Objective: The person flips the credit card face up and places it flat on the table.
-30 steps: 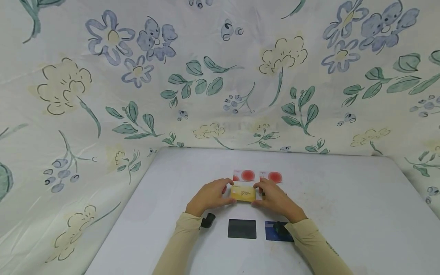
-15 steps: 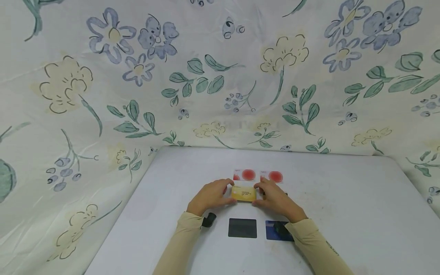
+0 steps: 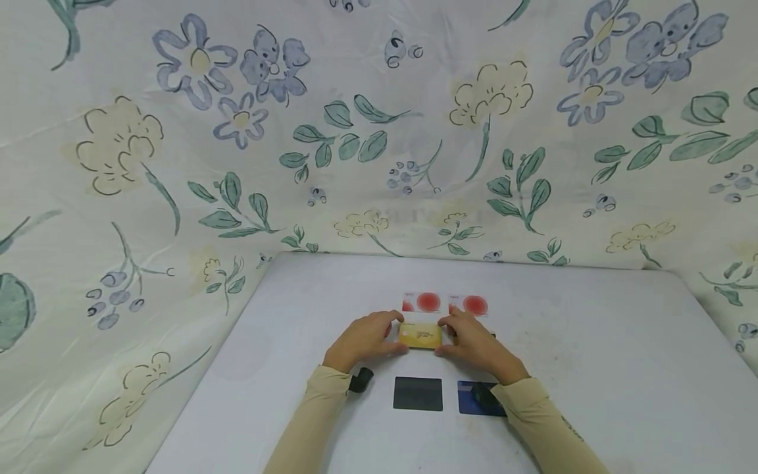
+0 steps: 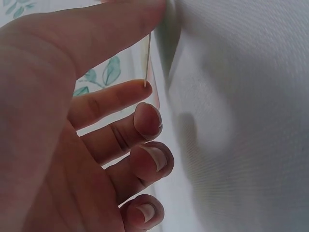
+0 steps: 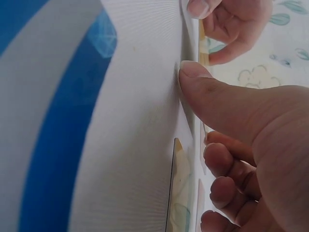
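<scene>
Both hands hold a yellow card [image 3: 420, 336] at the middle of the table in the head view. My left hand [image 3: 364, 339] pinches its left end between thumb and index finger. At its right end, the thumb and index finger of my right hand [image 3: 474, 342] do the same. Seen from the left wrist, the card's thin edge [image 4: 147, 60] runs from index fingertip to thumb, close over the white surface. Under the right hand lies another card with a yellowish corner [image 5: 179, 193], mostly hidden in the head view. A bit of red shows behind the left fingers.
Two white cards with red circles, a left one [image 3: 428, 302] and a right one [image 3: 475, 305], lie just beyond the hands. Nearer are a dark grey card [image 3: 418, 394] and a blue card [image 3: 468, 397], partly covered by the right wrist camera. Floral cloth [image 3: 379, 164] surrounds the white table [image 3: 592, 368].
</scene>
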The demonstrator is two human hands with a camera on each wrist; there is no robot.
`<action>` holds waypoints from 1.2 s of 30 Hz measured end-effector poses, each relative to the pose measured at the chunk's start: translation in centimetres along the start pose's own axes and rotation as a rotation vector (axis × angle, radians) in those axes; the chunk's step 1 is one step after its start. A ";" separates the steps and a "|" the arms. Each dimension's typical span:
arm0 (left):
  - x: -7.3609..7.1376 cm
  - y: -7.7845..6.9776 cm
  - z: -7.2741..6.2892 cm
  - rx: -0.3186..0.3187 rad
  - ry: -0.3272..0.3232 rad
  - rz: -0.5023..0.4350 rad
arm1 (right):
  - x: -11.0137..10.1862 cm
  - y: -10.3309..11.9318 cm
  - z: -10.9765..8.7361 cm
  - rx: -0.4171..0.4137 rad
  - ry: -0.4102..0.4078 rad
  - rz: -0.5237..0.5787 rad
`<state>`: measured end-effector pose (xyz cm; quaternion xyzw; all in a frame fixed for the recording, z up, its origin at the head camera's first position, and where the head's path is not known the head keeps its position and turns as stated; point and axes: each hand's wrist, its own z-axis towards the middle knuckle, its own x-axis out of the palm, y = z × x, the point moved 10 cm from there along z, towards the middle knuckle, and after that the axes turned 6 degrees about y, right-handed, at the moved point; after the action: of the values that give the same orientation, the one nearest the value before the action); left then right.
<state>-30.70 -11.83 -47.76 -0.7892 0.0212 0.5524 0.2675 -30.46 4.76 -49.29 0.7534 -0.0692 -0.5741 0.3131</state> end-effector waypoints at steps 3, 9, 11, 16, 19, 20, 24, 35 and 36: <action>0.1 0.0 0.0 -0.001 0.005 -0.005 | 0.0 0.0 0.0 0.001 -0.001 -0.001; 0.1 0.0 0.0 -0.013 0.010 -0.015 | 0.0 0.0 -0.2 0.005 0.001 0.009; 0.2 0.1 0.1 -0.018 0.010 -0.010 | 0.0 0.0 -0.2 0.003 0.001 0.011; 0.3 0.1 0.2 -0.022 0.011 -0.007 | 0.1 -0.2 -0.2 0.009 0.005 0.020; 0.4 0.1 0.2 -0.020 0.014 -0.010 | 0.1 -0.4 -0.2 0.016 0.004 0.022; 0.3 0.1 0.1 -0.017 0.015 -0.008 | 0.1 -0.4 -0.2 0.014 0.005 0.024; 0.4 0.1 0.1 -0.006 0.012 0.003 | 0.1 -0.3 -0.2 0.007 0.003 0.028; 0.6 0.4 0.3 -0.023 0.021 -0.020 | 0.3 -0.3 -0.2 0.007 0.008 0.041; 0.6 0.4 0.3 -0.025 0.022 -0.022 | 0.2 -0.3 -0.2 0.008 0.008 0.044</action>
<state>-30.88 -11.92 -48.50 -0.7988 0.0086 0.5408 0.2635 -30.29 4.97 -49.64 0.7553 -0.0866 -0.5637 0.3228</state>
